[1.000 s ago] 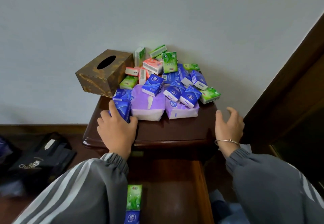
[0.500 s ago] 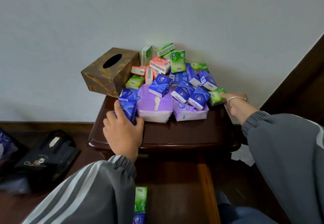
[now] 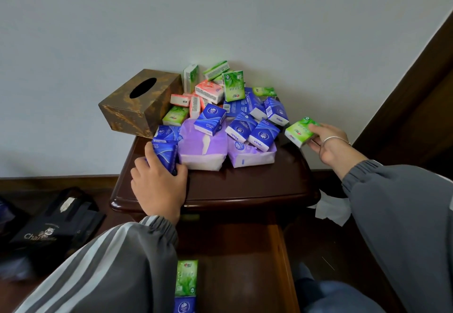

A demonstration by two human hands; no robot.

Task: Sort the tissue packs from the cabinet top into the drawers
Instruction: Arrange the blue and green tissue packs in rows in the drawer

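A heap of small tissue packs, blue, green and pink, lies at the back of the dark wooden cabinet top (image 3: 245,185), on two bigger purple packs (image 3: 203,146). My left hand (image 3: 159,183) grips a blue pack (image 3: 164,154) at the heap's front left corner. My right hand (image 3: 327,145) holds a green pack (image 3: 300,130) at the heap's right edge, lifted a little off the top. Below, the open drawer (image 3: 245,276) holds a green pack (image 3: 186,278) and a blue pack (image 3: 184,305), partly hidden by my left sleeve.
A brown patterned tissue box (image 3: 139,102) stands at the cabinet's back left, overhanging the edge. A black bag (image 3: 54,229) lies on the floor to the left. White crumpled paper (image 3: 333,210) sits on the floor right of the cabinet. A dark wooden frame (image 3: 411,87) rises at right.
My right hand reached from the cabinet's front right edge to the green pack and picked it up, drawing it right. My left hand closed round the blue pack and stayed put.
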